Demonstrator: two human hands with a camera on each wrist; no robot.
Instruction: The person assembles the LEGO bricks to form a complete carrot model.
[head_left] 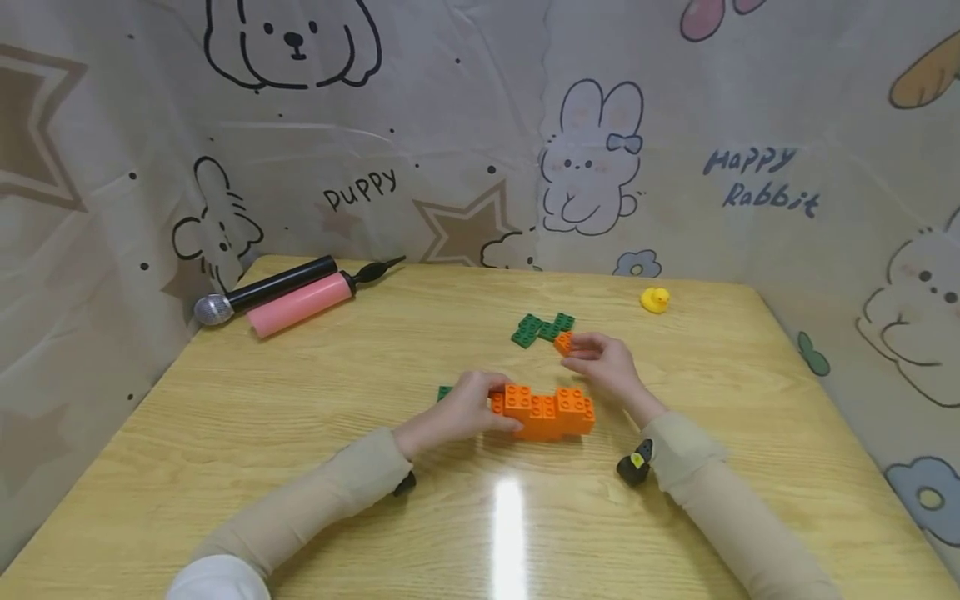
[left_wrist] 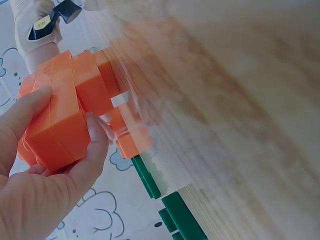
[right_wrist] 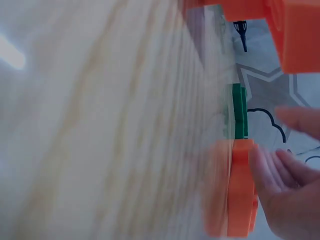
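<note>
My left hand (head_left: 474, 406) grips the left end of an orange structure of joined toy building bricks (head_left: 547, 417). Its thumb and fingers lie on opposite sides in the left wrist view, where smooth faces of the bricks (left_wrist: 60, 120) show. Beyond the structure, my right hand (head_left: 606, 365) reaches toward a small loose orange brick (head_left: 564, 342). From the right wrist, the fingertips (right_wrist: 256, 157) appear right beside that orange brick (right_wrist: 242, 190), which lies on the table; whether they touch is unclear. The right thumb and fingers are spread apart.
Several green bricks (head_left: 528, 329) lie by the loose orange one. Another green brick (head_left: 444, 392) is partly hidden behind my left hand. A yellow toy duck (head_left: 655, 300) stands at the back right. A microphone (head_left: 262, 292) and a pink pump (head_left: 300, 305) lie at the back left.
</note>
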